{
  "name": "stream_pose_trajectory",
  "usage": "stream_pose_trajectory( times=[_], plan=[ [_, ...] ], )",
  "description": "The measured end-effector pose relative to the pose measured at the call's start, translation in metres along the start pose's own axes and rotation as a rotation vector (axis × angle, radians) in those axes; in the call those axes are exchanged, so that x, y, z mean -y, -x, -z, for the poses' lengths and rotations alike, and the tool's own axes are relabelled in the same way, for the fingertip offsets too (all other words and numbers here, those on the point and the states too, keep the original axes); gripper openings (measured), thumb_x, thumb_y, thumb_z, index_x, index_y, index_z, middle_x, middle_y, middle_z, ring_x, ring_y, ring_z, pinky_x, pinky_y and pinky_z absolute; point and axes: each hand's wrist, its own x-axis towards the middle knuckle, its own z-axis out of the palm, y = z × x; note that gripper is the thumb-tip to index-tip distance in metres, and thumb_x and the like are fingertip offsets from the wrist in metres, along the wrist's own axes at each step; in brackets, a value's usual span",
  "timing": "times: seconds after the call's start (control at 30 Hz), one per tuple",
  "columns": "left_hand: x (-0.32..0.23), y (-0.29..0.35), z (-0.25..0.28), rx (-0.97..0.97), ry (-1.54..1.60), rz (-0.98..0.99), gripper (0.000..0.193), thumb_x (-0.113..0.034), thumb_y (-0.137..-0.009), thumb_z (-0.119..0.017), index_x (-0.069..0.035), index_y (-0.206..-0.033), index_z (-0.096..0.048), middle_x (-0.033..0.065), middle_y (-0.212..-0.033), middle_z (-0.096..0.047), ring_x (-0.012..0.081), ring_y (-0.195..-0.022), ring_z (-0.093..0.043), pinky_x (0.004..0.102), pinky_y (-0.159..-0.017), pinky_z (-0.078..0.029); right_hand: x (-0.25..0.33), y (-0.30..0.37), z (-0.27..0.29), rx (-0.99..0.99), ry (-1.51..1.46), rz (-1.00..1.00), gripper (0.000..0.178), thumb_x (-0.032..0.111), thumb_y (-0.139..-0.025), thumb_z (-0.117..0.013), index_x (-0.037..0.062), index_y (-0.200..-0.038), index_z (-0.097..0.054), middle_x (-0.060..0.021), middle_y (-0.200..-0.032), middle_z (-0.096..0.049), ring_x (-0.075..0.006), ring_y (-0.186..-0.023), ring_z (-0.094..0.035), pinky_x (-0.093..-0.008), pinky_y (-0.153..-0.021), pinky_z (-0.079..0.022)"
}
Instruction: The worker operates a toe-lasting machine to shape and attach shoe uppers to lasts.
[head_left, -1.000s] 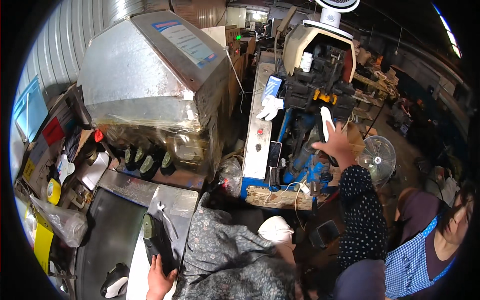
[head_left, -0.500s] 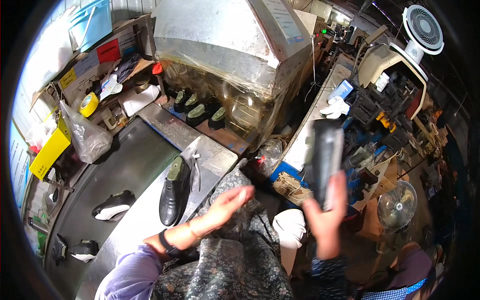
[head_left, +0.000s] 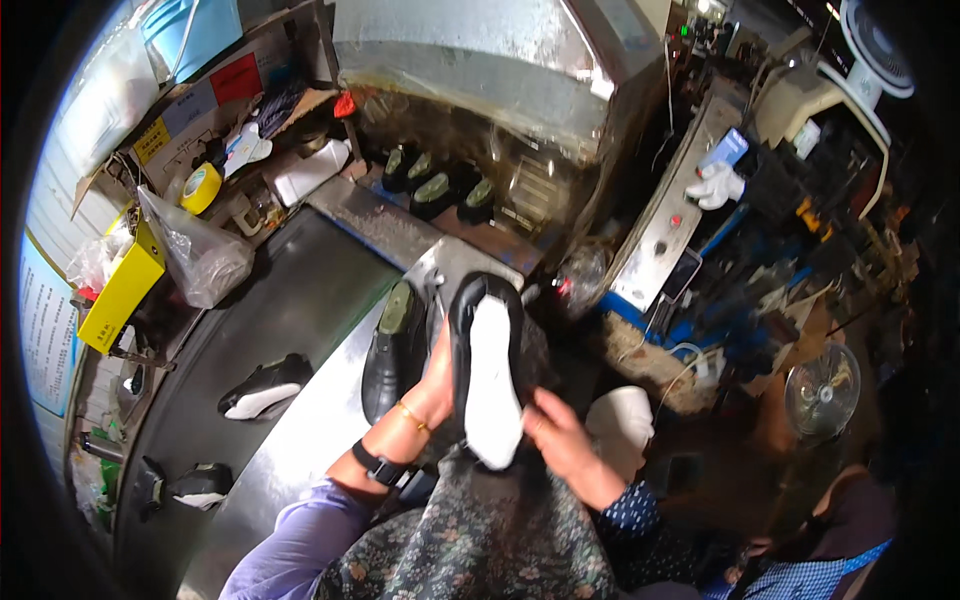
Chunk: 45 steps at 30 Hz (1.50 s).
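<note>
The person, in a dark flowered apron point(head_left: 470, 540), is close at the right side of a metal ledge point(head_left: 300, 430). The left hand point(head_left: 437, 385) holds a black shoe point(head_left: 488, 370) from its side, above the right edge of this ledge; its fingers are hidden behind the shoe. The white sole point(head_left: 491, 385) is turned toward the person's eyes. The right hand point(head_left: 563, 440), farther to the right of the ledge, is bent, with fingertips just at the edge of the sole; whether it grips or only touches, I cannot tell.

Upon the ledge, just beside the left hand, rests a second shoe point(head_left: 393, 350), also black, with a greenish inside and its opening upward. A metal tool point(head_left: 436, 282), partly hidden, lies near the ledge's far end.

Left of the ledge there is a dark belt point(head_left: 320, 265), which carries three loose shoes point(head_left: 265, 388). Left of both I notice a yellow box point(head_left: 122, 290), a clear plastic bag point(head_left: 205, 255) and a roll of yellow tape point(head_left: 201, 187).

Well apart to the right of the ledge are a co-worker point(head_left: 840, 510) and a floor fan point(head_left: 822, 390). Beyond the ledge's far end, more shoes point(head_left: 432, 195) stand below a large metal hood point(head_left: 480, 70). To the right of that end, a blue-edged bench point(head_left: 640, 265) bears a phone point(head_left: 682, 275) and a white glove point(head_left: 715, 187).
</note>
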Motion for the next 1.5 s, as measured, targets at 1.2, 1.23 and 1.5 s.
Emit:
stream_pose_trajectory(
  times=[1.2, 1.23, 1.5],
  plan=[
    [-0.032, -0.004, 0.175, -0.541, -1.614, -0.598, 0.086, -0.026, -0.067, -0.08, 0.003, -0.135, -0.038, 0.0251, -0.11, -0.063, 0.0404, -0.097, -0.064, 0.0439, -0.086, -0.05, 0.078, -0.051, 0.052, -0.721, -0.158, 0.893, 0.048, 0.024, -0.103, -0.049, 0.0035, -0.144, -0.033, -0.01, -0.129, -0.054, -0.0173, -0.109, -0.055, -0.0343, -0.096, -0.044],
    [-0.028, -0.002, 0.189, -0.507, -1.421, -0.613, 0.081, -0.024, -0.068, -0.079, 0.003, -0.134, -0.04, 0.0222, -0.109, -0.063, 0.0352, -0.096, -0.064, 0.0405, -0.085, -0.051, 0.077, -0.045, 0.064, -0.94, -0.055, 0.944, 0.037, 0.021, -0.103, -0.049, 0.0034, -0.135, -0.043, -0.0087, -0.124, -0.057, -0.0154, -0.099, -0.056, -0.0319, -0.092, -0.045],
    [0.008, 0.031, 0.05, 0.13, -0.066, -0.144, 0.046, -0.027, -0.091, -0.064, -0.007, -0.128, -0.044, 0.012, -0.112, -0.061, 0.0264, -0.101, -0.062, 0.0428, -0.089, -0.052, 0.02, -0.012, -0.001, 0.193, 0.273, 0.293, 0.095, 0.022, -0.087, -0.073, 0.0099, -0.155, -0.009, -0.0125, -0.155, -0.026, -0.022, -0.133, -0.041, -0.0358, -0.099, -0.044]
  ],
)
